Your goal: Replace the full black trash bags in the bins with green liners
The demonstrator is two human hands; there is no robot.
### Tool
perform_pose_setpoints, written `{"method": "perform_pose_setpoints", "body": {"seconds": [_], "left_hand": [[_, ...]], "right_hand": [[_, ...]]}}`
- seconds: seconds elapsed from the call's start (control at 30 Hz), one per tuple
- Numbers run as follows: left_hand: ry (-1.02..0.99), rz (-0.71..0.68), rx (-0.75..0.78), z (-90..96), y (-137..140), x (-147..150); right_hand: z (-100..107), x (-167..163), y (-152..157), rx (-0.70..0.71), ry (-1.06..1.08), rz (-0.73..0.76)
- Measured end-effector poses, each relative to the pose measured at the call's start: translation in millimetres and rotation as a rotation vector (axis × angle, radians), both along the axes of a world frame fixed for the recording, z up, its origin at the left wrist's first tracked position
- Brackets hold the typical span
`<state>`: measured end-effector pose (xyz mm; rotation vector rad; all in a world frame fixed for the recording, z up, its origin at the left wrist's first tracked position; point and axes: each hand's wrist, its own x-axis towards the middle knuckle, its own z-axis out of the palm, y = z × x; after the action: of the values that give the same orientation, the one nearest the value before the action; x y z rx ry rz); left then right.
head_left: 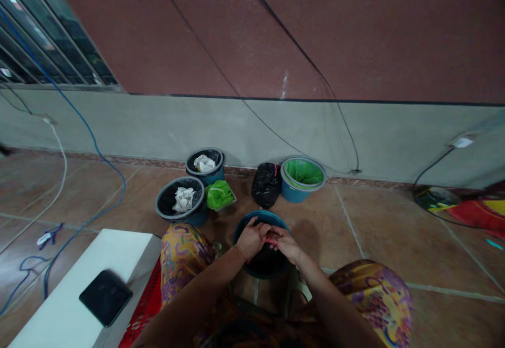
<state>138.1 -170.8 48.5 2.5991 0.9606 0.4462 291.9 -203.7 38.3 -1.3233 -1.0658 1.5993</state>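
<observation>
Two hands meet over the blue bin [241, 232] that sits on the tiled floor [374, 232] between the person's knees. Left hand [251, 239] curled, fingers closed on a thin red strip [270, 241] at the bin's mouth; right hand [287, 244] touches the left, fingers bent onto the same strip. What the strip belongs to cannot be told; the bin's inside reads dark, probably a black liner [265, 262].

Beyond the hands, toward the wall [252, 127]: tied black bag [266, 184], just past the bin rim. To the right of it, a blue bin with green liner [303, 178]. Left of the hands and further out: green plastic bundle [219, 194], then two black-lined bins, each holding crumpled white paper, the near bin [180, 202] and the far bin [205, 165].

Nothing lies between the hands and the bin. Patterned fabric over both knees [181, 258] flanks it closely.

Near-left of the hands: white box [74, 295] with a black flat object [105, 296] on top; red crate [145, 306] edge beside it. Blue and white cables [59, 180] trail on the floor far left.
</observation>
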Motion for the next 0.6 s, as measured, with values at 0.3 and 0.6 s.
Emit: {"method": "perform_pose_setpoints", "body": {"seconds": [0.3, 0.6], "left_hand": [[-0.042, 0.125, -0.02, 2.1, -5.1, -6.5], [-0.098, 0.385, -0.281, -15.0, -12.6, -8.4]], "right_hand": [[-8.2, 4.3, -0.7, -0.103, -0.097, 0.007], [0.2, 2.2, -2.4, 0.247, -1.14, 0.167]]}}
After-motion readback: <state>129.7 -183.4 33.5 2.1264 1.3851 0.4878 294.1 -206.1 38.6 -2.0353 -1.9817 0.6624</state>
